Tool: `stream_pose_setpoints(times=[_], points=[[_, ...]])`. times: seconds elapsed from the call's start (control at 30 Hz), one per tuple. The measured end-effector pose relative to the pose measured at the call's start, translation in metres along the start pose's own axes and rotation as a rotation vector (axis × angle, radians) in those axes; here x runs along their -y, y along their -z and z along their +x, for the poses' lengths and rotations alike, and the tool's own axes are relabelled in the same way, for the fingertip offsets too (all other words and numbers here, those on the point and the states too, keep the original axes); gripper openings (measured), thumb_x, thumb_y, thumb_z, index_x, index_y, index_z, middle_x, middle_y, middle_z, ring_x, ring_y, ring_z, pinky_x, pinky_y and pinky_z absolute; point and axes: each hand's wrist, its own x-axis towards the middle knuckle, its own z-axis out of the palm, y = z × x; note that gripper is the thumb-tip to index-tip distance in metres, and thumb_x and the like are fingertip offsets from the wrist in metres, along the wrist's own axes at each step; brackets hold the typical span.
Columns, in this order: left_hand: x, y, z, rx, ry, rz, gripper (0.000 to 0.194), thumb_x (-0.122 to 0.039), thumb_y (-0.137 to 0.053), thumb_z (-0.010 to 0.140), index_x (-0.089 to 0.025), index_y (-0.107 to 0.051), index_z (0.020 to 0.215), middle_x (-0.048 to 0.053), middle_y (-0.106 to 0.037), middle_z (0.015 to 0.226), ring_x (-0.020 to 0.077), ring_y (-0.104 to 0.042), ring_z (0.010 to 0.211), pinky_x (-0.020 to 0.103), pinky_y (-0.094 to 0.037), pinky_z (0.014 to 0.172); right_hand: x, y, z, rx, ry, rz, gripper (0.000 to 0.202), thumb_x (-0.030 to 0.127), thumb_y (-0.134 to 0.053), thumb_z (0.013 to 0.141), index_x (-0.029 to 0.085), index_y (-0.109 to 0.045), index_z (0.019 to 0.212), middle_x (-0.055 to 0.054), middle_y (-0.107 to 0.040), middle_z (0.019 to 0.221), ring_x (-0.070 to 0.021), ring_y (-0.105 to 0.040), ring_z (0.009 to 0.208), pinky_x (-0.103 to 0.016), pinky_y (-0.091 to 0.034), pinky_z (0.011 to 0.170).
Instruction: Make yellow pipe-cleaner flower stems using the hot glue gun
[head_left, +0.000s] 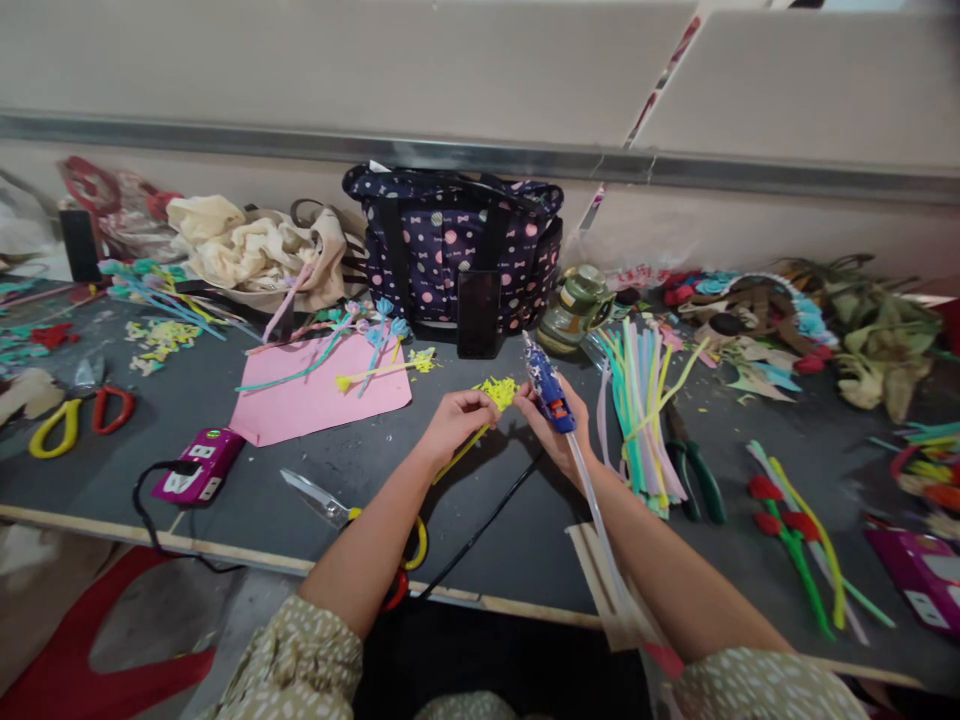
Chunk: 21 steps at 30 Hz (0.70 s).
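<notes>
My left hand (pixel 459 425) is closed, pinching a yellow pipe-cleaner flower (pixel 498 391) just below its fringed head. The flower's yellow stem (pixel 459 458) slants down toward me beneath the hand. My right hand (pixel 561 440) is wrapped round a blue patterned hot glue gun (pixel 549 388), whose nozzle points up and away from me. A long clear glue stick (pixel 590 490) trails from the gun's back end over my forearm. The fingertips of the right hand are close beside the flower head; whether they touch it, I cannot tell.
Scissors (pixel 315 497) lie by my left forearm. Pink paper (pixel 319 405) bears finished stems. To the right are bundled pipe cleaners (pixel 645 420), green-handled pliers (pixel 697 470) and red flowers (pixel 787 525). A black cord (pixel 487 525) crosses the table. A phone (pixel 478 314) leans on a patterned bag (pixel 427 255).
</notes>
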Motion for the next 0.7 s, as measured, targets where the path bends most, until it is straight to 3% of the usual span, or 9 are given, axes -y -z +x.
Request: stream_pose_setpoints(times=[0.7], points=[[-0.0027, 0.0004, -0.0013, 0.026, -0.008, 0.009, 0.007, -0.022, -0.065, 0.069, -0.015, -0.066, 0.067, -0.001, -0.06, 0.062, 0.009, -0.052, 0.059, 0.022, -0.039, 0.061, 0.0011, 0.0005, 0.0007, 0.012, -0.005, 0.009, 0.014, 0.03, -0.066, 0.078, 0.021, -0.055, 0.079, 0.001, -0.058, 0.077, -0.0135, -0.054, 0.068, -0.029, -0.045, 0.067]])
